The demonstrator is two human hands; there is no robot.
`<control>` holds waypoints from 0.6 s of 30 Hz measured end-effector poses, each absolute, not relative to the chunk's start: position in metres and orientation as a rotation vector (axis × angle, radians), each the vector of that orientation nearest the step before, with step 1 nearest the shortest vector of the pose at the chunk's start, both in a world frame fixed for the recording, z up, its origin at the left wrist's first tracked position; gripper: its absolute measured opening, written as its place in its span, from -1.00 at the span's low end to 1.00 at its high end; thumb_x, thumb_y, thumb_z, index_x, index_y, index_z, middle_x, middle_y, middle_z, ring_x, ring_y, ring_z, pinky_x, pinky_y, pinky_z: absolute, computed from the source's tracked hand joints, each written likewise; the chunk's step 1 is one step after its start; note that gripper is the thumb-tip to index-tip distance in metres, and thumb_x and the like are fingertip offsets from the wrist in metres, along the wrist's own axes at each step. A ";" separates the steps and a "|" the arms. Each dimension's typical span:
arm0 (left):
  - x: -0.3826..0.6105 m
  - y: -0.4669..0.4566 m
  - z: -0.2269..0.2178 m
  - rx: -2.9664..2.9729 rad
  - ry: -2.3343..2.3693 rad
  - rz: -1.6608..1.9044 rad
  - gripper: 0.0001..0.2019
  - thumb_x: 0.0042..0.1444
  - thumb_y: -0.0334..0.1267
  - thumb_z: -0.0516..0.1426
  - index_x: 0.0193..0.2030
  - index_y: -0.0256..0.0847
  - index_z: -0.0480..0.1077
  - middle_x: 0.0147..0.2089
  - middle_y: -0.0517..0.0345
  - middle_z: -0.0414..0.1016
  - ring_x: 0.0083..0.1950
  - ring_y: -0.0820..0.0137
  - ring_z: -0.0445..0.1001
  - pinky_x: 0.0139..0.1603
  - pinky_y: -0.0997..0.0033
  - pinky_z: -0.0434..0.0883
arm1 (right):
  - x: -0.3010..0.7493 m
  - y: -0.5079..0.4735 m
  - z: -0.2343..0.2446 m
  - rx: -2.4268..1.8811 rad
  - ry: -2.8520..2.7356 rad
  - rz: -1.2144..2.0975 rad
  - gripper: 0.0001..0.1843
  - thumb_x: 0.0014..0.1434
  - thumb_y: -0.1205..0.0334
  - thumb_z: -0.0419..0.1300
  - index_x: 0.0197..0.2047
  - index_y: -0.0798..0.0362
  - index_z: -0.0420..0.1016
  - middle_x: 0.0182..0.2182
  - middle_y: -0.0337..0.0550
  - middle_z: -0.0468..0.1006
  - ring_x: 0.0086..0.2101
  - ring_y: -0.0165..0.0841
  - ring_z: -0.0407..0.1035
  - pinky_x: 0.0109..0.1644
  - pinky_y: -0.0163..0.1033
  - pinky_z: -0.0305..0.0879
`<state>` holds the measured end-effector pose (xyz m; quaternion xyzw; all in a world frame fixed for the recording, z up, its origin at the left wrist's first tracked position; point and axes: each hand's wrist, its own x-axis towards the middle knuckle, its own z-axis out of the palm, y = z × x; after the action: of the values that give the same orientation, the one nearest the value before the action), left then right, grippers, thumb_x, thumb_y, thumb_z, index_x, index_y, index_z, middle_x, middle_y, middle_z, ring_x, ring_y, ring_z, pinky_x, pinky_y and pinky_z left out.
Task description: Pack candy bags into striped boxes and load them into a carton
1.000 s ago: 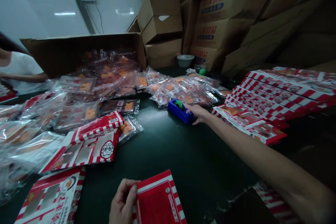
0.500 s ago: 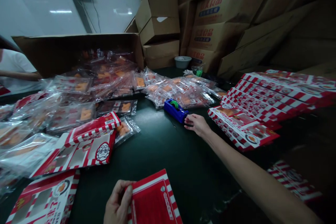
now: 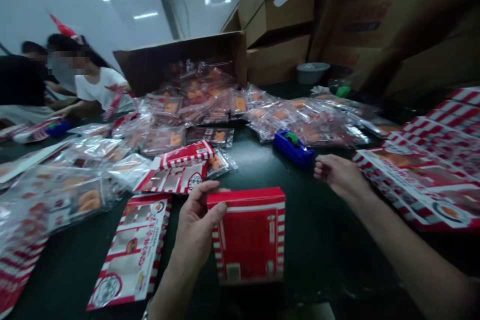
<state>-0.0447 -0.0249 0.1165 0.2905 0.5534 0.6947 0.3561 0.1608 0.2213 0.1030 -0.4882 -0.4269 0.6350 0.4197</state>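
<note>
The left hand (image 3: 197, 220) grips a flat red-and-white paperboard carton (image 3: 247, 235) at its upper left corner, with the fingers curled over the left edge, at about 6 o'clock in the view. The carton looks light and thin, likely stiff along its folds but apt to bow if squeezed mid-panel, and its glossy print may slip, so the folded edges and corners seem the surest places to hold. Its long axis runs away from the person, with one short edge toward 12 o'clock. The hands are well apart. The right hand (image 3: 341, 175) is open and empty, just beside a blue tape dispenser (image 3: 292, 149) at about 2 o'clock from the carton. Overlapping red-and-white cartons (image 3: 423, 185) lie at 3 o'clock on the dark table (image 3: 311, 265), and clear plastic packs (image 3: 165, 135) are heaped toward 11 o'clock.
</note>
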 end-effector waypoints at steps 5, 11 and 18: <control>-0.018 -0.026 0.121 1.814 1.752 1.772 -0.65 0.15 -0.45 0.17 0.07 -0.08 0.39 0.03 0.06 0.57 0.08 0.24 0.53 0.17 0.13 0.44 | 0.173 0.106 0.143 -0.660 -1.264 1.731 -0.71 0.03 0.01 0.36 -0.50 -0.01 0.43 -0.76 -0.37 0.24 -0.72 -0.50 0.15 -0.63 -0.34 0.11; 0.007 -0.020 0.081 2.326 1.678 1.755 -0.57 0.12 -0.59 0.13 0.08 -0.10 0.38 -0.04 0.05 0.61 0.08 0.25 0.54 0.24 0.04 0.37 | 0.148 0.059 0.090 -0.722 -1.122 2.193 -0.57 -0.05 -0.08 0.39 -0.55 0.07 0.35 -0.71 -0.35 0.33 -0.71 -0.54 0.18 -0.63 -0.40 0.11; 0.009 -0.027 0.081 2.155 1.696 1.777 -0.60 0.12 -0.56 0.15 0.06 -0.10 0.39 -0.01 0.05 0.59 0.09 0.27 0.53 0.21 0.18 0.40 | 0.139 0.056 0.077 -0.769 -1.234 2.175 -0.54 -0.04 -0.23 0.30 -0.37 0.02 0.45 -0.59 -0.26 0.47 -0.70 -0.45 0.26 -0.64 -0.32 0.21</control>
<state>0.0094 -0.0267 0.0814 0.6582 0.5179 0.5427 -0.0631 0.1390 0.0555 0.0770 -0.2840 -0.4555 0.8029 0.2594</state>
